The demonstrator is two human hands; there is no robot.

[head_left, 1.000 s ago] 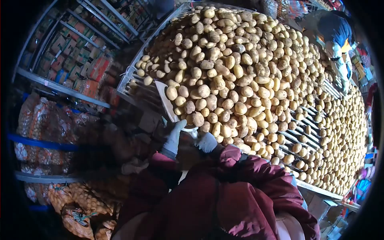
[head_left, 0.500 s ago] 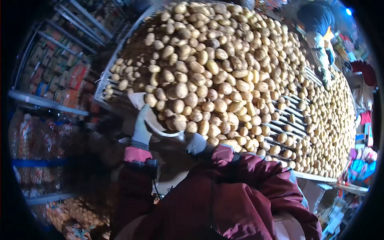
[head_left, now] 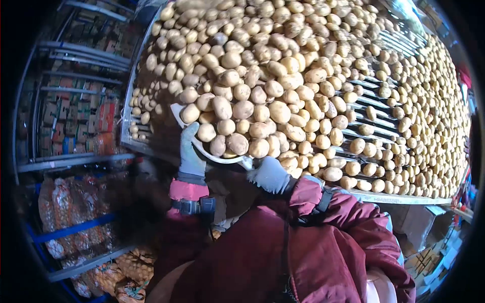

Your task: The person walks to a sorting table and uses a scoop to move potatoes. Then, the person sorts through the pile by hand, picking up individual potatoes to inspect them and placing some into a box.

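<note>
Both hands have come further apart since one second ago, and less of the side wall of the pale container [head_left: 222,160] is seen than before; the camera view has shifted too. Now the left hand [head_left: 193,156], in a light glove, is clamped on the left part of the rim, with some fingers hidden below. The right hand [head_left: 271,175], gloved also, is at the other end of the rim, its fingers bent; how firmly it is closed I cannot tell. Potatoes [head_left: 279,112] lie close inside the curve of this rim and merge with the big heap behind, so the exact border between load and heap is not clear. The container is at the near edge of the slatted counter [head_left: 399,199], just before the person's body. For a good hold, I think, both hands should carry equally and keep the rim level, because one potato [head_left: 190,113] sits right at its left end and could roll over. It would be better to keep the wrists near the body and to avoid pressing the fingers between rim and counter. To the left stand filled sacks [head_left: 61,202] behind a blue bar [head_left: 78,230].
</note>
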